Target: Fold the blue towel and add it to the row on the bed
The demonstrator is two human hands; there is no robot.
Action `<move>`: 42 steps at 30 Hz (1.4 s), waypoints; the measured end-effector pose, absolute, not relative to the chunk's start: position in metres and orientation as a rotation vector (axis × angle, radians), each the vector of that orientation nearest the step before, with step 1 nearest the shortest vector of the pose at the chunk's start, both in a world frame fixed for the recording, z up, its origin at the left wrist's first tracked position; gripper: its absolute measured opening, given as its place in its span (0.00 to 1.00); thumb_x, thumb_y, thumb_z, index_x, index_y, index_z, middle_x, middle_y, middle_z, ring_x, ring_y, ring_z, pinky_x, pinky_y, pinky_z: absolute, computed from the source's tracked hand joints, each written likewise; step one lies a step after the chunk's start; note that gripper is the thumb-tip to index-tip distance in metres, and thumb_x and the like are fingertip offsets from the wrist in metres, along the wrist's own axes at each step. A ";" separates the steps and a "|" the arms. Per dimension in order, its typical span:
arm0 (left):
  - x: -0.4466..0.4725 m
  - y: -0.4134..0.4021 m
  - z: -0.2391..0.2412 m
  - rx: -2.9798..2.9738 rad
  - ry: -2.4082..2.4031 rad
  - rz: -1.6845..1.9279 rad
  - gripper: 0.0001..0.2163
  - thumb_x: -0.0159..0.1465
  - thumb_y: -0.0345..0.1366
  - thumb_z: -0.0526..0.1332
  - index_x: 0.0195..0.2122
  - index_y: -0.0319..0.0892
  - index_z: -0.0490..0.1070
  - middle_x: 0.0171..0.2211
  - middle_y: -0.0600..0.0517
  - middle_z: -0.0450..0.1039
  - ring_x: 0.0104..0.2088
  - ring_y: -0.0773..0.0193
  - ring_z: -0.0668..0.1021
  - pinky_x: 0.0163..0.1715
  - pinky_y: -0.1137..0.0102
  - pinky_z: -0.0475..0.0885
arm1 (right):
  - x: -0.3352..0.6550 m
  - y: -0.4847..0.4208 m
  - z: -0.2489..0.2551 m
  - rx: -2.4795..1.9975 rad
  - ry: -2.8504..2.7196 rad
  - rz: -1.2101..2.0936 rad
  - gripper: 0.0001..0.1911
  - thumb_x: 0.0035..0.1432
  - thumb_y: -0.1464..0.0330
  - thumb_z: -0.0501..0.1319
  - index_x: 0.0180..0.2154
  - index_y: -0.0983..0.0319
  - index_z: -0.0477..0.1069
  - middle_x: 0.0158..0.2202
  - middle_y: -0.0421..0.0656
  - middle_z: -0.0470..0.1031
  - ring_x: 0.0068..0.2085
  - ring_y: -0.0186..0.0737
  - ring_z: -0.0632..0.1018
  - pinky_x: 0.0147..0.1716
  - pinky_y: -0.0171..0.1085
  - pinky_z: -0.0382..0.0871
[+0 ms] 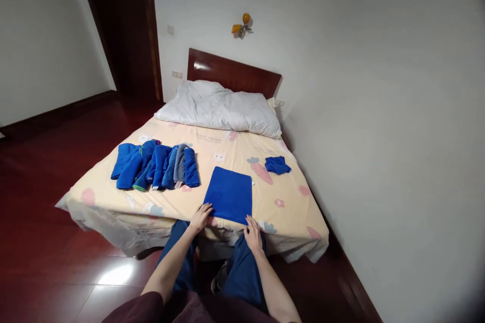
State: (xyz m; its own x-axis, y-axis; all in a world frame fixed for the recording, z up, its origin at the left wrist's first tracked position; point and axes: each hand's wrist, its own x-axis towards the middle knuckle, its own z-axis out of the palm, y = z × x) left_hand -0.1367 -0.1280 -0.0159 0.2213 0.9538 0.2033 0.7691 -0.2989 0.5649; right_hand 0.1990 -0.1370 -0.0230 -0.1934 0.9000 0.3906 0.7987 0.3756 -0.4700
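A flat blue piece of cloth, folded into a rough rectangle, lies on the bed near its front edge. At its near left corner rests my left hand, fingers stretched out and touching the cloth's edge. My right hand touches the near right corner with its fingers extended. The thumbs' exact contact is hard to make out. Left of the cloth is a row of several rolled or folded garments, mostly blue with one grey. A small crumpled blue cloth lies to the right.
The bed has a cream sheet with printed carrots and flowers. A bunched white quilt lies against the dark wooden headboard. A white wall runs along the right. Dark red floor extends on the left.
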 end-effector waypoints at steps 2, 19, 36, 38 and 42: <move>-0.135 -0.128 -0.008 2.149 1.606 0.710 0.28 0.59 0.20 0.53 0.58 0.47 0.73 0.65 0.46 0.67 0.67 0.53 0.67 0.67 0.51 0.60 | 0.194 -0.136 -0.016 -1.471 -2.017 0.225 0.27 0.57 0.73 0.51 0.55 0.59 0.76 0.58 0.49 0.76 0.61 0.48 0.76 0.62 0.52 0.71; -0.173 -0.132 0.025 2.098 1.480 0.660 0.22 0.58 0.27 0.55 0.52 0.41 0.76 0.50 0.45 0.78 0.51 0.55 0.79 0.55 0.59 0.74 | 0.190 -0.146 0.011 -1.639 -1.705 0.308 0.19 0.62 0.74 0.51 0.45 0.60 0.78 0.45 0.48 0.81 0.48 0.45 0.81 0.54 0.45 0.75; -0.158 -0.125 0.027 1.747 1.469 0.860 0.16 0.59 0.32 0.54 0.43 0.41 0.79 0.52 0.45 0.78 0.56 0.54 0.78 0.61 0.55 0.70 | 0.202 -0.143 0.014 -1.592 -1.756 0.526 0.32 0.46 0.82 0.50 0.49 0.61 0.80 0.49 0.46 0.81 0.54 0.40 0.78 0.63 0.44 0.68; -0.159 -0.124 0.025 1.688 1.483 0.905 0.15 0.62 0.37 0.55 0.43 0.40 0.78 0.48 0.44 0.80 0.52 0.53 0.80 0.58 0.56 0.72 | 0.202 -0.143 0.016 -1.615 -1.694 0.524 0.30 0.49 0.81 0.50 0.49 0.61 0.80 0.50 0.45 0.81 0.54 0.39 0.78 0.62 0.42 0.69; -0.158 -0.122 0.022 1.613 1.566 0.975 0.18 0.64 0.47 0.55 0.39 0.38 0.77 0.39 0.42 0.81 0.43 0.51 0.82 0.47 0.58 0.76 | 0.201 -0.143 0.017 -1.637 -1.592 0.535 0.23 0.58 0.77 0.52 0.49 0.59 0.78 0.51 0.44 0.80 0.53 0.41 0.79 0.60 0.43 0.70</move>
